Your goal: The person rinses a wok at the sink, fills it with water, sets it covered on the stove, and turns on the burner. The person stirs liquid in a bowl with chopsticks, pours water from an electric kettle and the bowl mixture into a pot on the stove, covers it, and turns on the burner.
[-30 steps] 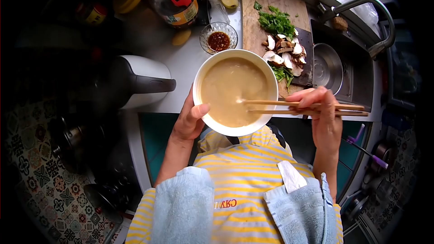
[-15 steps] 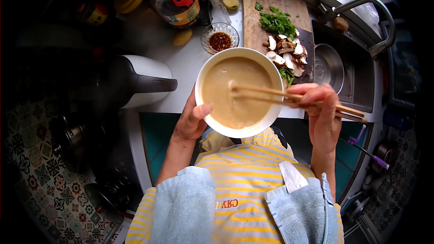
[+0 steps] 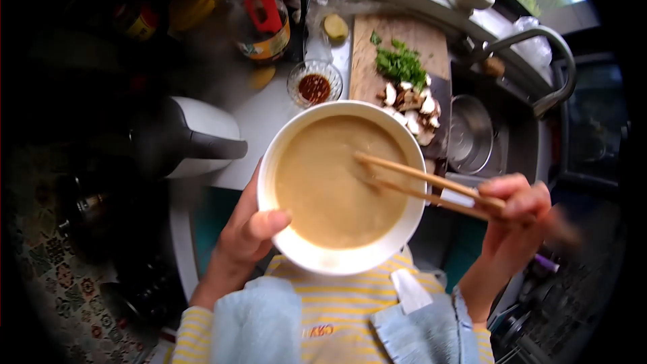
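Note:
My left hand point(image 3: 253, 226) grips a white bowl point(image 3: 266, 182) by its left side, thumb over the rim. Pale tan liquid point(image 3: 323, 182) fills much of the bowl. A pair of wooden chopsticks point(image 3: 438, 185) is held in my right hand point(image 3: 515, 219), with their tips dipped into the liquid near its middle. Slight blur shows on the chopsticks and the right hand. Just beyond the bowl's far rim sits a small glass dish point(image 3: 296, 84) of dark reddish-brown sauce point(image 3: 314, 87).
Chopped green herbs point(image 3: 401, 65) and cut mushrooms point(image 3: 412, 106) lie on a wooden cutting board point(image 3: 438, 40). Right of it are a metal basin point(image 3: 472, 131) in the sink and a curved faucet point(image 3: 563, 81). A kettle point(image 3: 205, 138) stands left, near a red-handled bottle point(image 3: 264, 20).
The bowl has come closer to me and looks larger. My right hand has shifted right and lower, and the chopsticks now spread wider apart in the liquid. The camera view has tilted slightly.

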